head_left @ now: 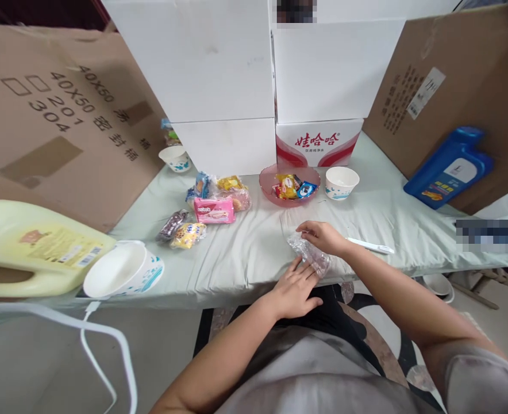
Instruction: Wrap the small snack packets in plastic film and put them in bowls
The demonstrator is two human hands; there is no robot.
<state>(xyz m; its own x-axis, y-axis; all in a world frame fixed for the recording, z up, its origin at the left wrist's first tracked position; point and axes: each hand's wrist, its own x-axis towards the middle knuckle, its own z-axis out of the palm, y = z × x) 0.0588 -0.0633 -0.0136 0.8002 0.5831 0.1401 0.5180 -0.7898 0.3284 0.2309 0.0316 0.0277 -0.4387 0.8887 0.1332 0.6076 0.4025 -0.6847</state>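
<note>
A crumpled clear plastic bag [308, 253] lies near the front edge of the cloth-covered table. At its far end my right hand [323, 237] is closed, thumb and fingers pinching the plastic. My left hand [295, 289] rests at the near end of the bag, fingers stretched out and touching it at the table edge. Whether anything is inside the bag cannot be made out. Partly behind my right forearm is a slim white plastic tool [377, 247]. Beyond my hands stands a pink glass bowl [268, 192] holding several wrapped snacks [288, 187].
Left of the bowl lie a pink wafer pack [214, 211] and several other packaged snacks [187, 234]. Paper bowls stand at right [341, 187], back left [176, 160] and front left [148, 270]. Yellow jug [42, 241], blue bottle [452, 169] and cartons [228, 75] surround the area.
</note>
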